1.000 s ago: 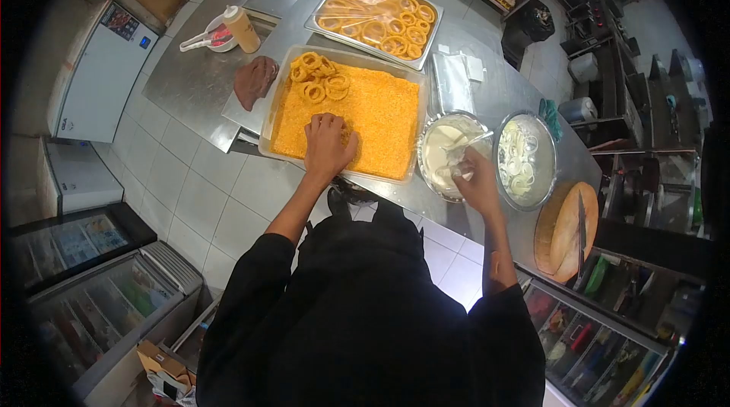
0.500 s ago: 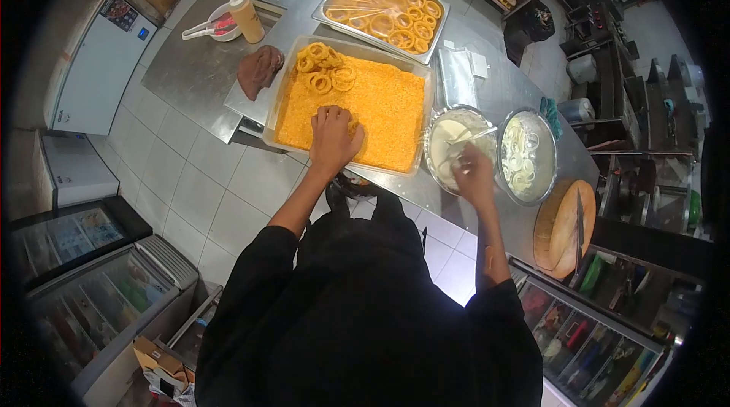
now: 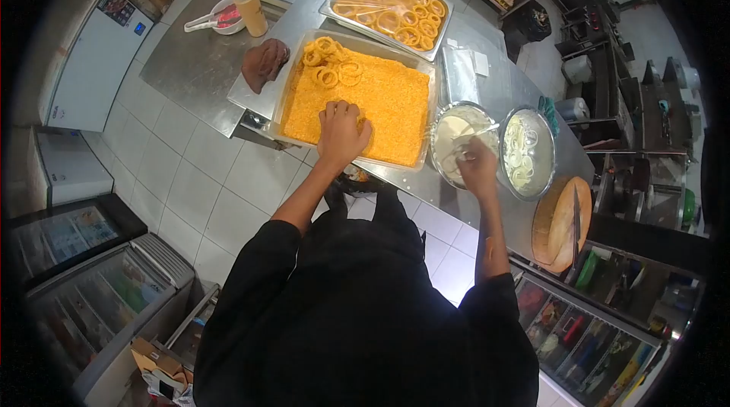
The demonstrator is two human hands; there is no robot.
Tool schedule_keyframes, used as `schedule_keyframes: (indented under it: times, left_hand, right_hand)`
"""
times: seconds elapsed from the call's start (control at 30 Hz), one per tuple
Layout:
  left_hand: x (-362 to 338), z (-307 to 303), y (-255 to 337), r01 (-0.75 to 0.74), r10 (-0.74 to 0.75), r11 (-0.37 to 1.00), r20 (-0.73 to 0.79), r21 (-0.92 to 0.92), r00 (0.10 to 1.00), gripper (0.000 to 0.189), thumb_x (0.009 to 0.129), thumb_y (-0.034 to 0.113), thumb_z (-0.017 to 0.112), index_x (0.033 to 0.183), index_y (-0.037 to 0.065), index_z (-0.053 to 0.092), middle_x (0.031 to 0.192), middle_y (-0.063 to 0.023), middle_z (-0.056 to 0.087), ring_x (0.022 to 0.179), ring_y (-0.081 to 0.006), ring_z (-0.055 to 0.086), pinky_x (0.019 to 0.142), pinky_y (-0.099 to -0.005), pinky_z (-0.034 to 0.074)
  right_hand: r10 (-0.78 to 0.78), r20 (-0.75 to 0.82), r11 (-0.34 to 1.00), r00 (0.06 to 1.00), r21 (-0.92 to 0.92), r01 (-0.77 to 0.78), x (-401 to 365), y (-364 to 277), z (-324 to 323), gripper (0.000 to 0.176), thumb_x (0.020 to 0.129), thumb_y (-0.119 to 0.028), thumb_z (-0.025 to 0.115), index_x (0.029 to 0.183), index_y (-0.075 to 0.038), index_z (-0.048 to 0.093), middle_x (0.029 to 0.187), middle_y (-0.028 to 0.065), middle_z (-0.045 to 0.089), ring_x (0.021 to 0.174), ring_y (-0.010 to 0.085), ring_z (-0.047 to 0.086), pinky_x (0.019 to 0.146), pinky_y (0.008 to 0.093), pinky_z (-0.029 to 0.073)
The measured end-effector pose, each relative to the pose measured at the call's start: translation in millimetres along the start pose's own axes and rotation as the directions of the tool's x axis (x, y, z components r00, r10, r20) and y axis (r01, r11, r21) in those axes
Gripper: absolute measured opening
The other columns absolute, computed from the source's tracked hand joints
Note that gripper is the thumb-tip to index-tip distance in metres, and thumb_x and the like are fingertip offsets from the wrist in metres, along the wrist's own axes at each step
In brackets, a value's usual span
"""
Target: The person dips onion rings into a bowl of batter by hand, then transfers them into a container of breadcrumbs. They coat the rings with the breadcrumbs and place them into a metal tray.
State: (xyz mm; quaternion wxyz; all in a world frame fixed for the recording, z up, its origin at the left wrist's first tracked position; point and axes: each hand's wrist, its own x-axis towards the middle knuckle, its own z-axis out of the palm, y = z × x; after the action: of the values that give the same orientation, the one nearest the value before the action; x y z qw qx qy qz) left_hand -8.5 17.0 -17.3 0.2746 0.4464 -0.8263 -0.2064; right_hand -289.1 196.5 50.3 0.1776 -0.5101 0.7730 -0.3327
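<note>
My left hand [image 3: 341,133] rests with bent fingers on orange crumbs [image 3: 395,110] in a rectangular plastic tub [image 3: 434,95]. What lies under its fingers is hidden. Several coated rings [image 3: 327,76] are heaped at the tub's upper left. Over a metal bowl of pale batter [image 3: 455,127], my right hand [image 3: 477,165] has its fingers drawn together; whatever they hold is too small to make out. A light-coloured utensil [image 3: 484,130] leans on the bowl's rim beside that hand. Pale sliced rings [image 3: 520,152] fill part of a second bowl to the right.
Behind the tub stands a metal tray [image 3: 433,51] of rings under plastic film. A brown cloth [image 3: 265,65], a squeeze bottle [image 3: 251,11] and a white strainer [image 3: 228,15] are at the left. A knife [image 3: 576,217] lies on a round wooden board [image 3: 554,228] at the right.
My left hand has shifted slightly right over the crumbs, its thumb now further out. The right hand has moved little and remains over the batter bowl. The view has shifted slightly.
</note>
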Motion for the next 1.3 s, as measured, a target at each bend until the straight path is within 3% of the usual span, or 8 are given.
schedule_keyframes:
  times: [0.17, 0.33, 0.53, 0.77, 0.97, 1.1, 1.2, 1.3]
  left_hand:
    - [3, -4, 3, 0.013, -0.013, 1.0, 0.035, -0.005, 0.999, 0.031, 0.087, 0.027, 0.071, 0.1, -0.001, 0.071, 0.108, -0.0186, 0.065, 0.112, -0.038, 0.054, 0.095, -0.052, 0.041]
    - [1, -6, 3, 0.02, -0.02, 1.0, 0.03, 0.001, 0.999, 0.031, 0.087, 0.026, 0.071, 0.099, -0.002, 0.071, 0.108, -0.019, 0.065, 0.113, -0.0374, 0.054, 0.095, -0.0516, 0.041]
    - [0, -6, 4, 0.029, -0.028, 1.0, 0.037, -0.005, 0.999, 0.031, 0.087, 0.026, 0.071, 0.1, -0.003, 0.071, 0.108, -0.0196, 0.064, 0.114, -0.0371, 0.053, 0.095, -0.0513, 0.042]
    - [1, -5, 3, 0.015, -0.015, 1.0, 0.032, 0.004, 0.999, 0.033, 0.087, 0.027, 0.071, 0.101, -0.003, 0.071, 0.11, -0.0197, 0.065, 0.114, -0.0373, 0.053, 0.096, -0.0519, 0.042]
    - [-1, -3, 0, 0.018, -0.018, 1.0, 0.023, 0.011, 1.0, 0.034, 0.088, 0.028, 0.069, 0.101, -0.004, 0.071, 0.11, -0.0205, 0.065, 0.113, -0.0378, 0.054, 0.096, -0.0522, 0.042]
    - [-1, -1, -2, 0.003, -0.003, 1.0, -0.017, 0.026, 1.0, 0.026, 0.088, 0.025, 0.072, 0.099, 0.001, 0.07, 0.107, -0.0183, 0.065, 0.109, -0.0384, 0.056, 0.094, -0.0519, 0.043]
    - [-1, -2, -1, 0.008, -0.008, 0.999, -0.011, 0.045, 1.0, 0.026, 0.088, 0.024, 0.071, 0.099, 0.0, 0.07, 0.107, -0.0186, 0.065, 0.109, -0.0389, 0.056, 0.093, -0.052, 0.043]
    - [-2, -2, -2, 0.01, -0.01, 1.0, -0.015, 0.025, 1.0, 0.026, 0.089, 0.024, 0.071, 0.098, 0.0, 0.07, 0.106, -0.0187, 0.064, 0.108, -0.0392, 0.056, 0.093, -0.052, 0.043]
  right_hand:
    - [-0.08, -0.161, 0.995, 0.984, -0.075, 0.068, 8, -37, -18, 0.034, 0.08, 0.004, 0.073, 0.114, 0.005, 0.067, 0.099, 0.0186, 0.074, 0.083, 0.0271, 0.074, 0.074, 0.0339, 0.058]
    - [0.052, 0.068, 0.997, 0.996, -0.056, -0.048, -4, -19, 3, 0.037, 0.083, 0.004, 0.073, 0.12, 0.003, 0.066, 0.104, 0.0138, 0.073, 0.088, 0.0198, 0.071, 0.076, 0.033, 0.059]
    - [0.134, 0.016, 0.99, 0.991, -0.038, -0.133, -10, -44, -10, 0.039, 0.082, 0.005, 0.076, 0.12, 0.004, 0.065, 0.108, 0.0143, 0.073, 0.093, 0.0198, 0.073, 0.08, 0.0317, 0.059]
    - [0.022, 0.06, 0.998, 0.998, -0.061, -0.018, -19, -109, -33, 0.04, 0.083, 0.005, 0.076, 0.121, 0.004, 0.064, 0.107, 0.0138, 0.073, 0.095, 0.0184, 0.072, 0.085, 0.0315, 0.058]
    - [-0.017, 0.157, 0.982, 0.988, 0.189, -0.013, -44, -133, -6, 0.04, 0.084, 0.005, 0.075, 0.123, 0.004, 0.065, 0.107, 0.0124, 0.073, 0.094, 0.0175, 0.073, 0.084, 0.0329, 0.059]
    - [-0.028, 0.314, 0.976, 0.949, 0.216, -0.043, -53, -122, 26, 0.036, 0.084, 0.005, 0.073, 0.118, 0.0, 0.066, 0.101, 0.0136, 0.074, 0.087, 0.0221, 0.073, 0.079, 0.0338, 0.058]
    - [-0.106, 0.415, 0.981, 0.904, 0.193, 0.027, -55, -120, 55, 0.04, 0.08, 0.003, 0.073, 0.119, -0.003, 0.066, 0.102, 0.0221, 0.071, 0.097, 0.0423, 0.07, 0.085, 0.0422, 0.056]
    - [-0.157, 0.455, 0.988, 0.877, 0.077, 0.136, -52, -115, 73, 0.043, 0.078, 0.003, 0.075, 0.12, 0.0, 0.065, 0.104, 0.0217, 0.072, 0.098, 0.0393, 0.071, 0.085, 0.0419, 0.055]
